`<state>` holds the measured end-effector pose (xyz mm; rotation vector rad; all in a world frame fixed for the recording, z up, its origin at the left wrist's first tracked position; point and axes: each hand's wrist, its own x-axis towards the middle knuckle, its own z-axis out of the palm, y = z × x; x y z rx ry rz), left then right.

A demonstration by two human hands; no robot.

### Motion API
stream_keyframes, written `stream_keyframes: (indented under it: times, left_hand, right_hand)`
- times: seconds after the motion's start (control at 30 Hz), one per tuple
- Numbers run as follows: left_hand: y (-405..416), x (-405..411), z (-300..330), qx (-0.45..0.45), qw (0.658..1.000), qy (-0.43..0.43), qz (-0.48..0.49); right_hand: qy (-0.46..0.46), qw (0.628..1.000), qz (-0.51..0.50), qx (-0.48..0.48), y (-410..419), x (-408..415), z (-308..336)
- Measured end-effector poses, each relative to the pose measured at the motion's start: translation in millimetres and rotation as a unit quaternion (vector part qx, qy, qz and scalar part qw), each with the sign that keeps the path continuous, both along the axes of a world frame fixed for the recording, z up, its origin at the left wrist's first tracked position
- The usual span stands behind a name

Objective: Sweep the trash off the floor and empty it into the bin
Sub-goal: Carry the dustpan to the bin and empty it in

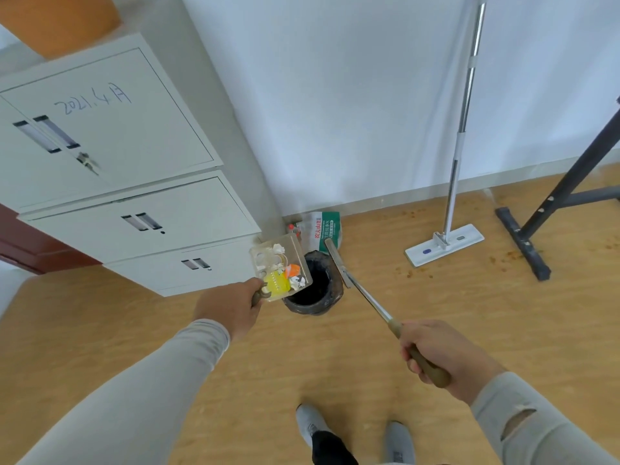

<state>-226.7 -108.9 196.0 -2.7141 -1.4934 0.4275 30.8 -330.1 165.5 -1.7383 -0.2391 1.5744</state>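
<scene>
underfoot, wood floor, white wall

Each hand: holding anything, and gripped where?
Left hand grips the clear dustpan by its handle, trash inside, beside the bin. Right hand grips the broom by its brown handle end.

Yellow and orange scraps in a clear dustpan over a black-lined bin

Pale grey sleeves, a light wood-grain floor flecked with brown crumbs, off-white cabinets with dark handwriting, a white wall; white mop on a silver pole, black stand, green-and-white bag with red lettering, olive-brown broom handle
</scene>
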Motion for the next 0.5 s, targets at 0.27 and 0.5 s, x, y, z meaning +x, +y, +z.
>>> stream_keyframes:
  times: [0.27,0.5]
  left_hand:
    - [2,-2,-14,0.007,0.998,0.006,-0.060]
    - [3,-3,-23,0.002,0.996,0.020,-0.084]
  right_hand:
    - [0.003,1.000,-0.015,-0.002,8,-8,-1]
    - [0.009,1.000,-0.010,-0.006,11,-10,-4]
